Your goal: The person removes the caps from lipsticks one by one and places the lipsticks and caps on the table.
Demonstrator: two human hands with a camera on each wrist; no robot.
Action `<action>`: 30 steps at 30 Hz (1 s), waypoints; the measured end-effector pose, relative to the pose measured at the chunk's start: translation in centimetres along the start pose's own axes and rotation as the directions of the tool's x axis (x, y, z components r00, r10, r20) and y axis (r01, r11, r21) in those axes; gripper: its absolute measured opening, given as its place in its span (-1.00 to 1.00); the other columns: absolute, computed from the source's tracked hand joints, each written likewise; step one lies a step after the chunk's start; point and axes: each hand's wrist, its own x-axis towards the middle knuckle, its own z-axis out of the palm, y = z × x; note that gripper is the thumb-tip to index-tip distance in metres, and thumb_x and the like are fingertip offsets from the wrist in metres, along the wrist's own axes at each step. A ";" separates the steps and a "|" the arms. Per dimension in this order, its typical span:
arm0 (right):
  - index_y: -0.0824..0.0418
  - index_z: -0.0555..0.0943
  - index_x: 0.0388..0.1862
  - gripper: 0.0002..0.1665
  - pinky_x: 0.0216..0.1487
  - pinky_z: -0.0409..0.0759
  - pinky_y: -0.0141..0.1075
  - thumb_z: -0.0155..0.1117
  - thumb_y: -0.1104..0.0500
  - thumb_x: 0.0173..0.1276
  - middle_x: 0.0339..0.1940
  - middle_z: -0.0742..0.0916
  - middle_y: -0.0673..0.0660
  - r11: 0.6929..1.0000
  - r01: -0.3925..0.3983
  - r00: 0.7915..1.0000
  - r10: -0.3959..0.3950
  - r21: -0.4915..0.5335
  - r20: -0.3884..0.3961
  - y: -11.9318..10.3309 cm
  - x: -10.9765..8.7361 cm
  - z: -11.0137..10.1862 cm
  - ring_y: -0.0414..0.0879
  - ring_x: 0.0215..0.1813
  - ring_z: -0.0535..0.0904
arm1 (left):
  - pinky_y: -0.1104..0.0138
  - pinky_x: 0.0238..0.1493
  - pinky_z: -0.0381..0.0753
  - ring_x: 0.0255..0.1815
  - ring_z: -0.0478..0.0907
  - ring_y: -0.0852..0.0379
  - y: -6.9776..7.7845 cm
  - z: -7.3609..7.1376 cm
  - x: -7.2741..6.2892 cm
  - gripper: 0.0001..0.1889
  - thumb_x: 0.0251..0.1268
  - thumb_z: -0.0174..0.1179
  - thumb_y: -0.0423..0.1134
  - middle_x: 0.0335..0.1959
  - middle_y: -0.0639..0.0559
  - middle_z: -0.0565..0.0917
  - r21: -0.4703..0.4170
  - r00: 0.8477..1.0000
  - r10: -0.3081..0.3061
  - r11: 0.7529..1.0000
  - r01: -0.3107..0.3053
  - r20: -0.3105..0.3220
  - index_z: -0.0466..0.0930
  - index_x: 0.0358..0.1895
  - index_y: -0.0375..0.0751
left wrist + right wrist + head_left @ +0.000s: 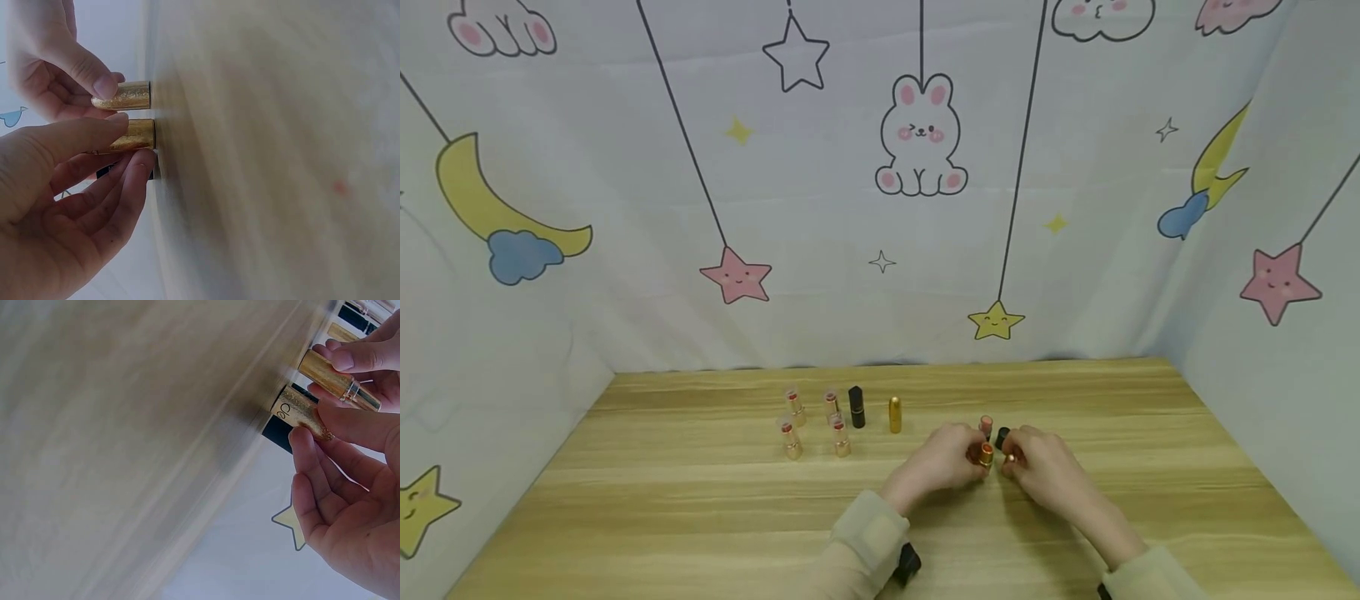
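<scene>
My left hand [947, 458] pinches an uncapped gold lipstick [987, 454], its orange-red tip up. In the left wrist view, the base of this lipstick [140, 132] is right at the tabletop. Beside it, my right hand [1043, 468] pinches a glittery gold lipstick cap [295, 407] by its rounded end, with the flat end down at the wood. The cap and the gold tube stand side by side, a small gap between them. Just behind the hands are a pinkish uncapped lipstick [987, 427] and a black cap [1002, 437], both partly hidden.
To the left stand several lipsticks with clear caps [790, 439], a black lipstick tube [857, 408] and a closed gold one [895, 415]. All are on a wood-grain table [700, 517], enclosed behind and at the sides by a white printed cloth [827, 208].
</scene>
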 end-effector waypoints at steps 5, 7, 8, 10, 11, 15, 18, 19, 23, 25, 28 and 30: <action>0.26 0.62 -0.41 -0.85 -0.50 0.28 -0.44 0.45 0.32 0.06 -0.57 0.50 -0.03 1.000 0.011 1.000 -0.011 0.000 -0.003 0.0 0.1 -0.1 -0.22 -0.51 0.33 | 0.52 -0.46 0.35 -0.53 0.34 0.32 0.0 -0.1 0.1 -0.86 0.10 0.37 -0.29 -0.55 0.17 0.49 -0.001 1.000 -0.012 1.000 0.012 0.005 0.57 -0.45 -0.13; 0.25 0.62 -0.41 -0.86 -0.51 0.28 -0.44 0.44 0.32 0.07 -0.56 0.50 -0.03 1.000 0.011 1.000 -0.011 0.003 0.001 -0.1 0.1 -0.2 -0.22 -0.50 0.33 | 0.52 -0.46 0.34 -0.53 0.33 0.32 0.0 -0.2 0.1 -0.85 0.10 0.37 -0.28 -0.56 0.17 0.49 0.002 1.000 -0.011 1.000 0.011 0.005 0.56 -0.46 -0.13; 0.25 0.62 -0.41 -0.86 -0.51 0.28 -0.44 0.44 0.32 0.08 -0.56 0.50 -0.03 1.000 0.009 1.000 -0.009 0.004 0.005 -0.1 0.1 -0.2 -0.22 -0.50 0.33 | 0.52 -0.47 0.34 -0.53 0.33 0.32 0.0 -0.2 0.1 -0.85 0.10 0.37 -0.28 -0.56 0.17 0.49 0.004 1.000 -0.010 1.000 0.010 0.006 0.55 -0.47 -0.13; 0.25 0.62 -0.40 -0.86 -0.51 0.28 -0.44 0.44 0.32 0.08 -0.56 0.50 -0.03 1.000 0.006 1.000 -0.006 0.003 0.010 -0.1 0.1 -0.2 -0.22 -0.50 0.33 | 0.52 -0.47 0.33 -0.54 0.33 0.32 0.0 -0.2 0.1 -0.84 0.10 0.37 -0.28 -0.57 0.18 0.49 0.009 1.000 -0.006 1.000 0.006 0.003 0.55 -0.48 -0.12; 0.25 0.62 -0.40 -0.86 -0.51 0.28 -0.44 0.44 0.32 0.08 -0.56 0.50 -0.03 1.000 0.004 1.000 -0.004 0.003 0.012 -0.1 0.1 -0.2 -0.22 -0.50 0.33 | 0.53 -0.47 0.33 -0.54 0.33 0.32 0.0 -0.1 0.1 -0.84 0.10 0.37 -0.28 -0.57 0.18 0.49 0.009 1.000 -0.004 1.000 0.004 0.001 0.55 -0.48 -0.12; 0.26 0.63 -0.38 -0.85 -0.50 0.30 -0.44 0.44 0.32 0.07 -0.55 0.53 -0.02 1.000 -0.006 1.000 0.006 0.001 0.022 -0.1 0.0 -0.2 -0.22 -0.50 0.35 | 0.53 -0.48 0.33 -0.55 0.33 0.33 -0.1 0.1 0.0 -0.83 0.08 0.38 -0.28 -0.58 0.18 0.48 0.010 1.000 0.000 1.000 0.000 -0.003 0.54 -0.48 -0.11; 0.25 0.64 -0.36 -0.84 -0.48 0.31 -0.43 0.45 0.31 0.07 -0.54 0.54 -0.02 1.000 -0.013 0.999 0.013 0.001 0.029 0.0 0.0 -0.1 -0.21 -0.49 0.37 | 0.53 -0.48 0.34 -0.56 0.34 0.34 -0.1 0.1 -0.1 -0.84 0.06 0.39 -0.29 -0.58 0.19 0.49 0.001 1.000 -0.007 1.000 0.007 -0.003 0.56 -0.46 -0.12; 0.25 0.64 -0.36 -0.83 -0.48 0.32 -0.43 0.45 0.31 0.06 -0.53 0.55 -0.02 1.000 -0.015 0.999 0.014 0.001 0.030 0.0 0.0 -0.1 -0.21 -0.48 0.37 | 0.53 -0.48 0.35 -0.55 0.34 0.34 -0.1 0.1 -0.1 -0.85 0.06 0.39 -0.29 -0.58 0.18 0.50 -0.001 1.000 -0.010 1.000 0.010 -0.002 0.56 -0.44 -0.13; 0.25 0.64 -0.34 -0.82 -0.46 0.34 -0.42 0.45 0.31 0.06 -0.51 0.57 -0.02 1.000 -0.020 0.999 0.020 0.000 0.027 0.1 0.0 0.0 -0.22 -0.47 0.39 | 0.53 -0.46 0.37 -0.54 0.36 0.34 0.0 0.1 -0.2 -0.87 0.06 0.39 -0.30 -0.56 0.16 0.54 -0.004 1.000 -0.019 1.000 0.019 0.000 0.60 -0.37 -0.15; 0.24 0.64 -0.34 -0.82 -0.45 0.35 -0.42 0.45 0.31 0.06 -0.50 0.58 -0.02 1.000 -0.022 0.999 0.022 0.000 0.025 0.1 0.0 0.1 -0.22 -0.46 0.40 | 0.54 -0.46 0.37 -0.54 0.37 0.34 -0.1 0.1 -0.2 -0.87 0.07 0.38 -0.29 -0.55 0.15 0.55 0.007 1.000 -0.015 1.000 0.015 0.001 0.60 -0.37 -0.16; 0.24 0.64 -0.35 -0.82 -0.45 0.35 -0.42 0.45 0.31 0.05 -0.50 0.58 -0.02 1.000 -0.023 1.000 0.023 -0.001 0.021 0.0 0.0 0.0 -0.22 -0.45 0.40 | 0.54 -0.46 0.38 -0.55 0.38 0.34 -0.1 0.0 -0.3 -0.87 0.08 0.38 -0.29 -0.55 0.14 0.56 0.012 1.000 -0.011 1.000 0.011 0.001 0.61 -0.36 -0.17; 0.24 0.63 -0.36 -0.82 -0.44 0.35 -0.42 0.45 0.31 0.05 -0.50 0.58 -0.02 1.000 -0.025 0.999 0.025 0.001 0.021 0.0 -0.1 0.0 -0.22 -0.45 0.40 | 0.55 -0.46 0.39 -0.54 0.39 0.35 -0.1 0.0 -0.4 -0.88 0.07 0.38 -0.29 -0.54 0.14 0.58 0.000 1.000 -0.015 1.000 0.015 0.000 0.62 -0.35 -0.17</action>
